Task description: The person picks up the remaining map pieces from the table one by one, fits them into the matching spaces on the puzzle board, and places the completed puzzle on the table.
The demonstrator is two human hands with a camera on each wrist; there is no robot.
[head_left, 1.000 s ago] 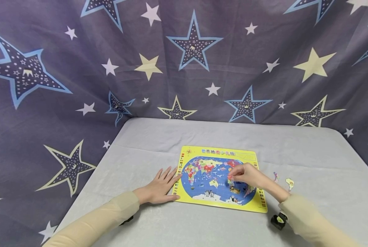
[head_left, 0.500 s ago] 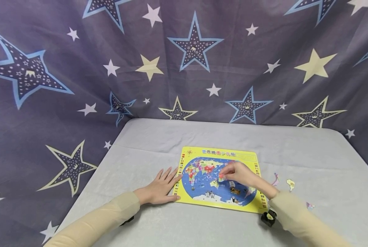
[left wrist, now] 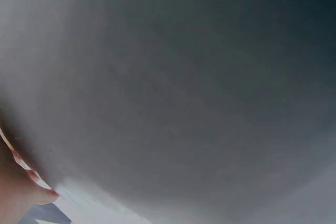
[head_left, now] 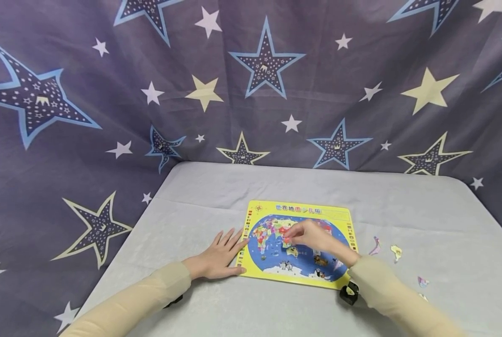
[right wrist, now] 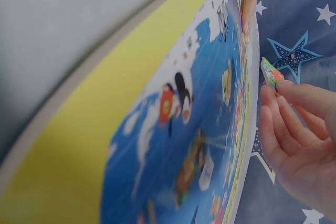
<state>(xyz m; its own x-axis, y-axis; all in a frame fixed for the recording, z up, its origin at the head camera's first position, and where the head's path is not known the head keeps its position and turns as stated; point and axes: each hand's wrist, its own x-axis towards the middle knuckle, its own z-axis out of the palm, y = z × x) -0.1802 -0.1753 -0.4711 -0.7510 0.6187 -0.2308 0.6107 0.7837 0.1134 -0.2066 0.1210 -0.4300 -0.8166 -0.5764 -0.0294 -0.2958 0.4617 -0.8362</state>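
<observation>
A yellow-bordered world map puzzle board [head_left: 337, 214] lies on the table, its blue oval showing coloured land, penguins and other animals. My left hand [head_left: 217, 256] rests spread at the board's left edge, fingertips and thumb on the border; only part of that hand [left wrist: 21, 198] enters the left wrist view. Between thumb and fingers, my right hand [head_left: 314, 236] pinches a small colourful puzzle piece [right wrist: 272, 73], above the upper middle of the map. In the right wrist view this piece appears edge-up at the fingertips of the right hand [right wrist: 302, 135], apart from the board surface.
Loose puzzle pieces lie right of the board: a purple one [head_left: 375, 245], a pale yellow one [head_left: 396, 252], a small pinkish one [head_left: 423, 281], and another partly behind the right sleeve [head_left: 394, 299]. A star-patterned curtain [head_left: 263, 117] hangs behind the grey tablecloth [head_left: 209, 187].
My right hand has moved left across the map with the piece in its fingers. More loose pieces now show beside the right sleeve. The left hand has stayed in place.
</observation>
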